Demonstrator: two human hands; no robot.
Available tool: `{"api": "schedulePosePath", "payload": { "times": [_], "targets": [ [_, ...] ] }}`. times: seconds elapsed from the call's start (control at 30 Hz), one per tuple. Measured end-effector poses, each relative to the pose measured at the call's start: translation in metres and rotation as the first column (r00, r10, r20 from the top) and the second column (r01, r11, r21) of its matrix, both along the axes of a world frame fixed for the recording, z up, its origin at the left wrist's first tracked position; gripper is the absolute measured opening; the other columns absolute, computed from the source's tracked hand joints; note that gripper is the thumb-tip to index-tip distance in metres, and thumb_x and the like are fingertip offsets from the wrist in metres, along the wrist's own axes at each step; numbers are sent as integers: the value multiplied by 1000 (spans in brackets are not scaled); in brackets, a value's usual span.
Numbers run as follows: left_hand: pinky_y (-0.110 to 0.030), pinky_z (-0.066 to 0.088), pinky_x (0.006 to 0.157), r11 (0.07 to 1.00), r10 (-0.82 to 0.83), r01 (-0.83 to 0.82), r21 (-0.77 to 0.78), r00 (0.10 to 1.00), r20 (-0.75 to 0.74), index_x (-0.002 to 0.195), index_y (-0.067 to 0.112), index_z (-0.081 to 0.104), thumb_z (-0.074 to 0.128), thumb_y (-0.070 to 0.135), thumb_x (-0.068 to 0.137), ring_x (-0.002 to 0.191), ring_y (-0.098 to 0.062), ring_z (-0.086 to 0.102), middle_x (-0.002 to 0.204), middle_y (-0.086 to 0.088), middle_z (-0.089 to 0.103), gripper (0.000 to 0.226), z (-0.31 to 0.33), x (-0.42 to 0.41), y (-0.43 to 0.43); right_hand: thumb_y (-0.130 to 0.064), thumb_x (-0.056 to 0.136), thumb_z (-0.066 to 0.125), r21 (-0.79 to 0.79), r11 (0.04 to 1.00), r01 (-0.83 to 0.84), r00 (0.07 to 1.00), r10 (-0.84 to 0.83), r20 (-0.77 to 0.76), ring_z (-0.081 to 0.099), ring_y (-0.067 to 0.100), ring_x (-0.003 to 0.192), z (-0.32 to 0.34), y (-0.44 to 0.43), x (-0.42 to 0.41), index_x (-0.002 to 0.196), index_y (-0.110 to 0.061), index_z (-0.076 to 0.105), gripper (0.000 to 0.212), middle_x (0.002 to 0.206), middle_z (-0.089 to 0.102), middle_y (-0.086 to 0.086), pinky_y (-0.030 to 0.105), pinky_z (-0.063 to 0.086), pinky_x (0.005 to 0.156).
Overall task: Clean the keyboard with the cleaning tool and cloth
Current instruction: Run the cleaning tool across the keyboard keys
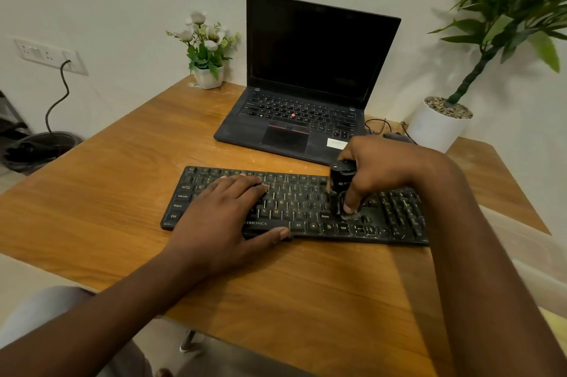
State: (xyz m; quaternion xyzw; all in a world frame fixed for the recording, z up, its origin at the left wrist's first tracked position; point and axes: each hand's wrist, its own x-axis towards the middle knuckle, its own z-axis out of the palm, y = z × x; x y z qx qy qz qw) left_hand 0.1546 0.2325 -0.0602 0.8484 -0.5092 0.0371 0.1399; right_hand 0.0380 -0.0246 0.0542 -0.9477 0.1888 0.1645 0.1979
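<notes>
here, the step in hand looks like working the tool over the keys, and it goes best if the keyboard cannot slide. the left hand (227, 211) does that job: it lies flat, fingers straight and together, over the left-middle keys of the keyboard (306, 201), with the thumb stretched along the front edge by the space bar. it holds nothing and only presses down. the keyboard lies on the wooden surface (122, 192), just in front of an open laptop (294, 119).

farther right, the cleaning tool (340, 183), a small black block, stands upright with its lower end on the keys near the right shift. the right hand (383, 168) grips it from above, fingers curled round its far side and the thumb pointing down its near face. the wrist is raised and bent, and the forearm comes in from the lower right.

a good stroke would probably be short and light, run along the gaps between rows, with the tool upright so that it reaches between keys rather than mashing them. the working end is hidden by the thumb. no cloth shows in view.
</notes>
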Motion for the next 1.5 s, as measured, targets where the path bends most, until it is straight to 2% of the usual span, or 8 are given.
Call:
{"api": "schedulePosePath", "payload": {
  "times": [0.1, 0.37, 0.57, 0.77, 1.0, 1.2, 1.37, 1.5],
  "targets": [
    [-30, 22, 118, 1000, -3, 3, 1, 1000, -3, 158, 32, 39, 26, 97, 85, 149, -10, 31, 162, 12, 39, 99, 0, 0, 0, -19, 67, 100, -8, 1000, -7, 1000, 7, 28, 78, 17, 87, -2, 3, 2, 97, -20, 77, 38, 93, 81, -2, 38, 64, 79],
    [-33, 24, 121, 1000, -2, 2, -3, 1000, -4, 157, 33, 39, 26, 97, 85, 148, -10, 32, 161, 13, 39, 97, -1, 0, 0, -13, 68, 100, 0, 999, 36, 999, -36, -27, 79, 16, 75, 4, -4, -5, 90, -19, 76, 34, 85, 80, -2, 28, 61, 61],
    [-31, 23, 119, 1000, -3, 3, -6, 1000, 4, 157, 33, 40, 26, 96, 85, 148, -9, 32, 161, 13, 40, 97, -1, 0, 0, -19, 68, 100, 30, 999, -21, 998, 19, 60, 78, 12, 82, 1, 5, 1, 96, -20, 78, 36, 89, 82, -4, 33, 61, 74],
    [-31, 21, 120, 1000, -1, 1, -8, 1000, 1, 157, 32, 40, 27, 96, 85, 148, -10, 33, 161, 12, 40, 97, -1, 0, 0, -9, 68, 99, 46, 998, 45, 998, -43, -34, 81, 20, 84, 3, -9, -6, 96, -16, 76, 37, 96, 82, 3, 37, 68, 76],
    [-32, 22, 121, 1000, -1, 1, -3, 1000, -2, 157, 33, 39, 27, 96, 85, 149, -10, 31, 162, 13, 38, 97, 0, 0, 0, -23, 66, 100, 17, 1000, -22, 998, 21, 51, 78, 13, 85, 0, 1, 0, 98, -23, 78, 39, 91, 82, -5, 38, 63, 78],
    [-34, 25, 121, 1000, 0, 0, -7, 1000, -4, 157, 33, 40, 27, 96, 85, 148, -10, 32, 161, 12, 40, 97, -1, 1, 0, -12, 70, 98, 40, 999, 31, 999, -30, -35, 78, 17, 83, 5, -7, -6, 96, -17, 74, 36, 92, 79, -1, 20, 57, 58],
    [-34, 26, 121, 1000, -4, 4, -6, 1000, -1, 157, 33, 39, 25, 97, 84, 148, -10, 33, 161, 13, 40, 98, -1, 1, -1, -17, 70, 99, 99, 994, -46, 999, 45, 12, 80, 16, 90, 4, 3, -4, 102, -17, 79, 38, 95, 83, -3, 38, 65, 82],
    [-33, 25, 120, 1000, -2, 2, -7, 1000, 10, 157, 32, 40, 26, 96, 85, 148, -10, 33, 161, 12, 41, 97, -2, 1, -1, -11, 73, 96, 189, 980, -58, 998, 63, -21, 81, 17, 91, 1, 12, 2, 107, -12, 78, 39, 99, 83, 0, 34, 64, 80]
  ]
}}
